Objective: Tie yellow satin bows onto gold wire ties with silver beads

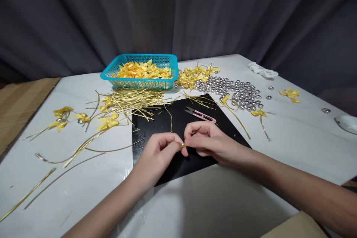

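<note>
Above the black mat [173, 171], my left hand [163, 152] and my right hand [208, 139] meet with fingertips almost touching. Both pinch a short bit of gold wire [183, 145], which shows between the fingers; the rest of it is hidden. Behind my left hand, a thin gold strand [170, 117] rises in a curve; whether it joins the held piece I cannot tell. Pink-handled thread snips [200, 114] lie on the mat just beyond my right hand, blades pointing left.
A blue basket [139, 80] of yellow ribbon flowers stands at the back. In front lies a pile of gold wires [136, 100]. Silver beads [240, 93] spread to the right. Wired yellow flowers [108, 122] lie left, and a crumpled white tissue [262, 70] lies at back right.
</note>
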`<state>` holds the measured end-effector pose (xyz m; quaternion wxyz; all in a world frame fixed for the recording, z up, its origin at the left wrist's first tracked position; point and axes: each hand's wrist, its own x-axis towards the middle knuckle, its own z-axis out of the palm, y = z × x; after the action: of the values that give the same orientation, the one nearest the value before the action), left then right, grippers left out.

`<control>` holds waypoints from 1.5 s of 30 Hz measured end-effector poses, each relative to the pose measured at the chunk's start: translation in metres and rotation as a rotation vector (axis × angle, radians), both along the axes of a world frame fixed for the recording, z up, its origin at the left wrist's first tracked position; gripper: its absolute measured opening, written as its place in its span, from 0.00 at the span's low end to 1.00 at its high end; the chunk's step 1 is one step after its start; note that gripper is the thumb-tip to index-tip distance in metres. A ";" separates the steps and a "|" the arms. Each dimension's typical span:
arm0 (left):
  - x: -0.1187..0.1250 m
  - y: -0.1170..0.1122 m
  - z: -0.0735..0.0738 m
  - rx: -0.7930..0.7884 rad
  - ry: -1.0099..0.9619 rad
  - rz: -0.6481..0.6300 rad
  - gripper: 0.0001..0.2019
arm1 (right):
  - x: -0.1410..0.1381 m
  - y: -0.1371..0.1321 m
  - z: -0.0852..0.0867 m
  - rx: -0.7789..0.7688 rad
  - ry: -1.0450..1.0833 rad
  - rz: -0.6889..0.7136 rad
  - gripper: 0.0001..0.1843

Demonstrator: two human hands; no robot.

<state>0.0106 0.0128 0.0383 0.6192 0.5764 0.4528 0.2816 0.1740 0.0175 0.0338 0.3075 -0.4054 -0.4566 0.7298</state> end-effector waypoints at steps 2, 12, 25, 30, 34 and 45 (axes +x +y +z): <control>-0.001 0.000 0.000 0.015 0.018 -0.019 0.11 | 0.000 0.000 0.000 -0.008 0.020 0.006 0.18; -0.001 -0.001 -0.001 0.001 0.017 -0.012 0.11 | -0.002 -0.002 0.003 0.019 -0.089 -0.012 0.17; -0.002 -0.002 -0.003 -0.009 -0.032 -0.023 0.15 | -0.003 -0.001 0.004 0.026 -0.078 -0.014 0.17; -0.001 -0.002 -0.002 -0.003 -0.005 -0.002 0.11 | -0.003 -0.001 0.000 0.004 -0.053 -0.043 0.18; -0.002 -0.001 -0.005 -0.074 -0.033 0.028 0.11 | -0.001 0.000 -0.004 -0.030 0.054 -0.075 0.15; -0.003 0.001 -0.008 -0.070 -0.024 0.060 0.11 | 0.002 0.002 -0.004 0.012 -0.017 -0.041 0.16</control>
<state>0.0076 0.0134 0.0305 0.6356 0.5373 0.4718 0.2911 0.1755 0.0195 0.0302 0.3208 -0.4189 -0.4552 0.7172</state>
